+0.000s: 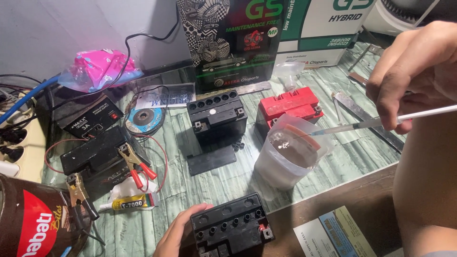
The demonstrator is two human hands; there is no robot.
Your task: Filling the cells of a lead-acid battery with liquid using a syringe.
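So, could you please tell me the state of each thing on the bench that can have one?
Near battery: filler holes uncapped, steadied by left hand.
Middle battery: holes uncapped, cover strip lying off in front.
Red battery: top closed.
Plastic cup: upright, partly full of clear liquid.
Syringe: held by right hand, tip over the cup.
Clamps: lying loose, unattached.

right hand [414, 71]: syringe [376, 121] in cup [290, 157] | left hand [178, 233]: battery [232, 227]
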